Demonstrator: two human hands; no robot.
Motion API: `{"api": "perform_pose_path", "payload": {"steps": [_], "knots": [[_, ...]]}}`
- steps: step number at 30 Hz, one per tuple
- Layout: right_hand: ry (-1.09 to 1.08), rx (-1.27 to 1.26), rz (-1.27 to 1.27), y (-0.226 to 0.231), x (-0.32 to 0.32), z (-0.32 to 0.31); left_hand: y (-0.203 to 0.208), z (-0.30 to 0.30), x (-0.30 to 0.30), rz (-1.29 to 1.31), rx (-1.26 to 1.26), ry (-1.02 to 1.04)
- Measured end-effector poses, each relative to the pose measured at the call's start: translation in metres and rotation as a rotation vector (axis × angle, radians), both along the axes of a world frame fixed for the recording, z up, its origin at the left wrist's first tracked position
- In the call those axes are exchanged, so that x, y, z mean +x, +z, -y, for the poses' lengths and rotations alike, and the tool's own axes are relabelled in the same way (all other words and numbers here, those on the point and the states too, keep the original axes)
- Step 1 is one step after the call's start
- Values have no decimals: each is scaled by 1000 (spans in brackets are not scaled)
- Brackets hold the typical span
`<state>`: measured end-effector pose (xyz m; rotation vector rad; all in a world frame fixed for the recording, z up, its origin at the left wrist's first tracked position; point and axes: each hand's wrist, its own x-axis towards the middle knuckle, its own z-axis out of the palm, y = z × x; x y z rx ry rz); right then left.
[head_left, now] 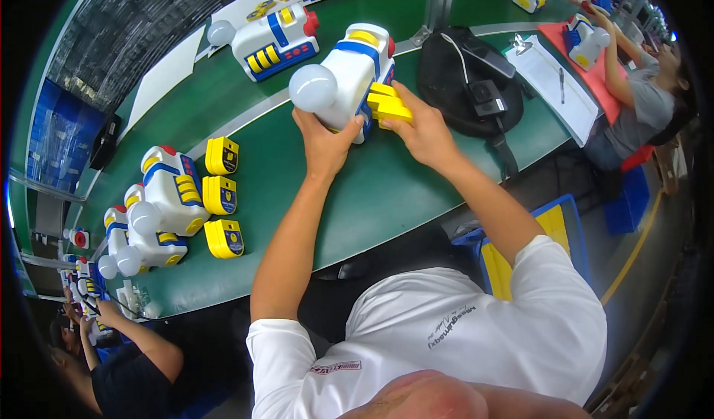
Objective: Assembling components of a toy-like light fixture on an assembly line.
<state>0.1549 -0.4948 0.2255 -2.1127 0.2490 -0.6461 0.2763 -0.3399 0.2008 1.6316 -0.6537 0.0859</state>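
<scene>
Toy (355, 68), seemingly smooth plastic; right hand (427, 130) grips stepped yellow part (388, 105).

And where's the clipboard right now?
In the head view, the clipboard lies at upper right on the green bench, beyond the person's right hand, between the black pouch and the red mat.
</scene>
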Motion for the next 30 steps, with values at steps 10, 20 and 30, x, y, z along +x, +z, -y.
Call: {"api": "perform_pose_path", "payload": {"steps": [10,20,30], "knots": [[77,-89,108,-13,8,-13,-6,-1,1,56,26,21],[44,-130,71,-13,15,-24,-4,-1,3,23,11,-16],[102,-212,80,-7,25,-16,-2,-6,2,66,26,-8]]}}
